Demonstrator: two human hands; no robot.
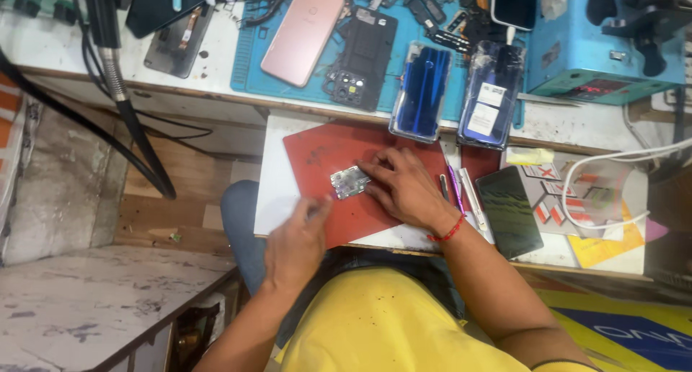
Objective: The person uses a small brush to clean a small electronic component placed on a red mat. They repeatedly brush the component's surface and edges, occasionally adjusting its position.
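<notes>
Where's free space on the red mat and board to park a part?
Bare red mat left of the small metal board, and white board along its left edge. Mat under the left hand is partly open. Crowded: tools and dark phone right; blue mat above.

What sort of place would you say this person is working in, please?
Most likely a phone repair bench: a pink phone and an opened black phone body lie on a blue work mat, and the right hand steadies a small circuit board.
</notes>
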